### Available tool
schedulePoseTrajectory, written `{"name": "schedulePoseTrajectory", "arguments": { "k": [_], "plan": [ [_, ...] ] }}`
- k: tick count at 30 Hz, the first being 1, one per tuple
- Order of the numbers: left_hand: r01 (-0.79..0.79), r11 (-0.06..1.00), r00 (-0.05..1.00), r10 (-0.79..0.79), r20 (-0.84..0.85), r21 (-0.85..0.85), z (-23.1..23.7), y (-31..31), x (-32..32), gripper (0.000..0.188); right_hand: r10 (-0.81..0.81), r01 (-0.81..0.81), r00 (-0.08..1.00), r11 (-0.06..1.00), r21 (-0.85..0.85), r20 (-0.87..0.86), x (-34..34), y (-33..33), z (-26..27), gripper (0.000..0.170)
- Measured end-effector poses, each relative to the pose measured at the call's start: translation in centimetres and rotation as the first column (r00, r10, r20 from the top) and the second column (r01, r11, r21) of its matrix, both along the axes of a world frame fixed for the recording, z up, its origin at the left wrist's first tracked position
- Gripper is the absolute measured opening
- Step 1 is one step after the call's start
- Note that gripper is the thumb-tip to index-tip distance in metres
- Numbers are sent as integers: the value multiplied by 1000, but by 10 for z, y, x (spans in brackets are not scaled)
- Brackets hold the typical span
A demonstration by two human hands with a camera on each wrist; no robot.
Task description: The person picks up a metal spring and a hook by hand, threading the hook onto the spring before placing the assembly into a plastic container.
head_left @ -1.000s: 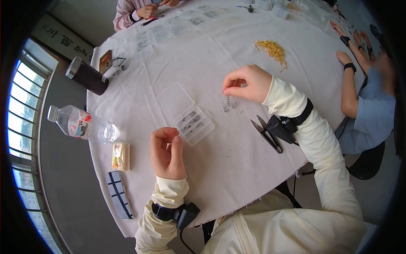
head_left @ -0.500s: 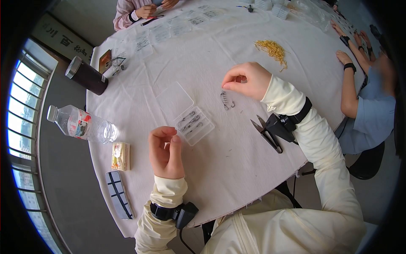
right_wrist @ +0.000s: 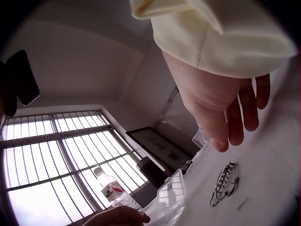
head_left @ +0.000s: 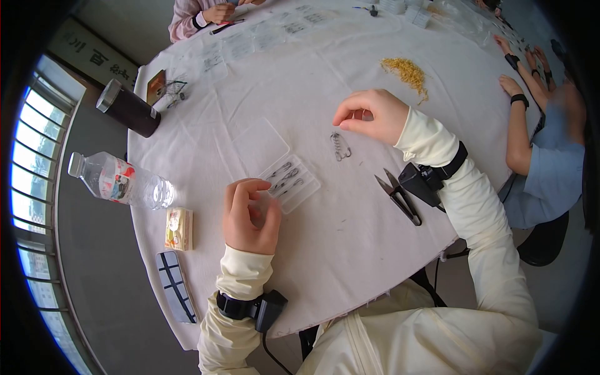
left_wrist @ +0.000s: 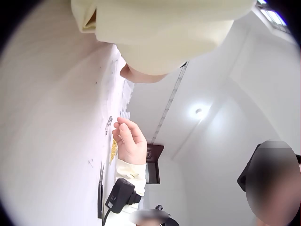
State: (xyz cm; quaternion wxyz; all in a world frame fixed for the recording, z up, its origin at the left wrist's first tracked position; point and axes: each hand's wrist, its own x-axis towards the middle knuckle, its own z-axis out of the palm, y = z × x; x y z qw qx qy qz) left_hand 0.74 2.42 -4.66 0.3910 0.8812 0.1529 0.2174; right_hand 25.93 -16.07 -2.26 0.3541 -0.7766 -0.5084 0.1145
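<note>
A fishing rig, a coiled wire spring with dark hooks [head_left: 340, 148], lies on the white tablecloth in the head view. Just above it hovers my right hand [head_left: 375, 117], fingers loosely bent and holding nothing; the right wrist view shows the hooked rig [right_wrist: 224, 183] apart from the fingertips. To the left stands a clear plastic box [head_left: 304, 199], its lid [head_left: 265, 142] laid back, with several dark hook rigs [head_left: 287, 178] in its compartments. My left hand [head_left: 250, 215] is at the near left side of this box, thumb and fingers apart, fingertips overlapping its edge.
Black thread snips [head_left: 400, 199] lie right of the rig, with a pile of yellow bits [head_left: 407, 75] beyond. Along the left are a water bottle [head_left: 122, 182], a dark flask [head_left: 128, 107], a tissue pack [head_left: 179, 229] and a phone [head_left: 176, 286]. Other people sit around the table.
My right hand has let go of the rig, which now lies on the cloth, and has drawn slightly up and right. The left hand's fingers have moved toward the box.
</note>
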Motion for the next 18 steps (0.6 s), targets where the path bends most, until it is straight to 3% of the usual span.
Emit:
{"name": "schedulePoseTrajectory", "arguments": {
  "k": [6,9,18],
  "plan": [
    [21,983,1000,-17,-22,182,-1,-2,-2,51,27,-30,996,999,38,80,-21,6,6,10],
    [17,981,1000,-13,-19,195,-2,-2,-2,56,65,-76,991,993,91,118,-34,10,6,9],
    [16,996,1000,-17,6,85,1,-2,-1,46,144,-171,969,977,127,201,-48,13,8,9]
  ]
}}
